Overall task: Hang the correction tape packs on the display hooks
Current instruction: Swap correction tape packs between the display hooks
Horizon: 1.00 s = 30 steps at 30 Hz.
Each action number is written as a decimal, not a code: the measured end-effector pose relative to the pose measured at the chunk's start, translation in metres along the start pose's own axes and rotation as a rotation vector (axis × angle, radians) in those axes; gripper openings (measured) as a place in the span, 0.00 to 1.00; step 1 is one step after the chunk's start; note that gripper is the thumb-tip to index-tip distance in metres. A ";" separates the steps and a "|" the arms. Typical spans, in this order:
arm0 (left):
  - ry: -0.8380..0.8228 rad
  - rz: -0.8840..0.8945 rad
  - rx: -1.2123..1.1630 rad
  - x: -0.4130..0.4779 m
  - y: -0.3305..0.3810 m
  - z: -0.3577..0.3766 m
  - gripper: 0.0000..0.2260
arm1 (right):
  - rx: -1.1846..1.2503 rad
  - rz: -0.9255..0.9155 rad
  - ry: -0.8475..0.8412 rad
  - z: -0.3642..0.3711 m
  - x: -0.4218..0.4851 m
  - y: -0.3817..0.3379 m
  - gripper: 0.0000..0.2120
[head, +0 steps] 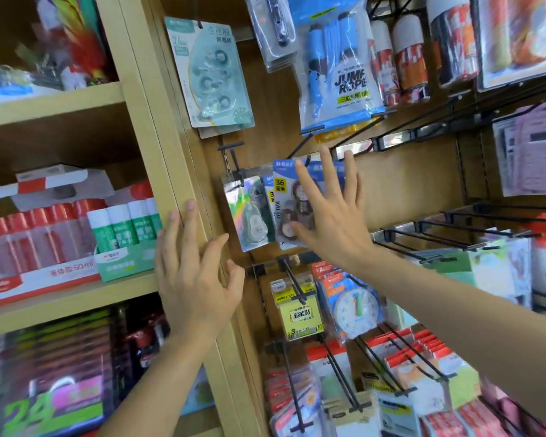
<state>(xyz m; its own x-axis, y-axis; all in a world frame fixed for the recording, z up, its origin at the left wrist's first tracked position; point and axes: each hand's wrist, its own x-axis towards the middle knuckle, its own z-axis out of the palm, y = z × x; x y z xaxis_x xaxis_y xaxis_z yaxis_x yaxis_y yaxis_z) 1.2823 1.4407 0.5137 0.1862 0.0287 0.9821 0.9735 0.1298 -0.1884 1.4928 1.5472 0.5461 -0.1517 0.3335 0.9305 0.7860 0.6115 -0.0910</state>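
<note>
The wooden upright post [158,121] divides the shelving. Just right of it, the blue correction tape packs [281,197] hang on a black display hook [308,158], beside a shiny holographic pack [249,212] that hangs nearer the post. The right hand [331,212] is spread before the blue packs, fingers straight, gripping nothing; whether it touches them cannot be told. The left hand [193,272] rests open against the post itself, fingers extended. Left of the post stand glue sticks [123,225].
</note>
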 end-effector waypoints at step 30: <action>-0.130 -0.012 -0.032 0.002 -0.001 -0.007 0.14 | 0.123 -0.017 -0.418 0.017 0.003 0.002 0.32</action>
<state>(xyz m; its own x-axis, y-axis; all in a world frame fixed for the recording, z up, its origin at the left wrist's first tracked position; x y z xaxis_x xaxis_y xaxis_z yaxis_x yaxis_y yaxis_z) 1.2825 1.4336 0.5158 0.1573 0.1555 0.9752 0.9797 0.0996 -0.1739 1.4834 1.5618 0.5427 -0.4134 0.5690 0.7109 0.7081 0.6917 -0.1419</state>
